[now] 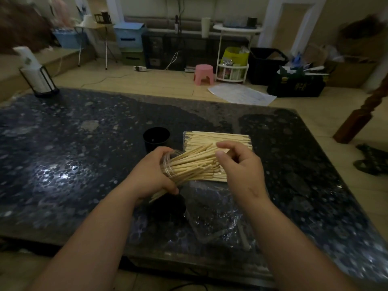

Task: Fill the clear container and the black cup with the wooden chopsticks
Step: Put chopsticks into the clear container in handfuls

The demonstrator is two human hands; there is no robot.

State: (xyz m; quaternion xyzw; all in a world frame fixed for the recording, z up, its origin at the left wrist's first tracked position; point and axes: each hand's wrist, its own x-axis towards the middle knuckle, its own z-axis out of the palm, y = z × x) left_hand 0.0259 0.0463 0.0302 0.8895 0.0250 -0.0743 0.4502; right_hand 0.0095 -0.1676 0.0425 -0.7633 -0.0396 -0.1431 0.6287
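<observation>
The left hand [151,175] closed its grip round the tilted container [168,162], just near of the cup [156,138] on the table [73,143], while the right hand [239,169] pinched the free ends of the chopsticks [195,162], which looked light, stiff and prone to slide, and best gathered as a bundle.

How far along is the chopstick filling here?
The clear container, tilted in the left hand, already holds a bundle of chopsticks. The right hand holds their free ends. Left: the black cup looks empty, and the pack beside it holds many more.
</observation>
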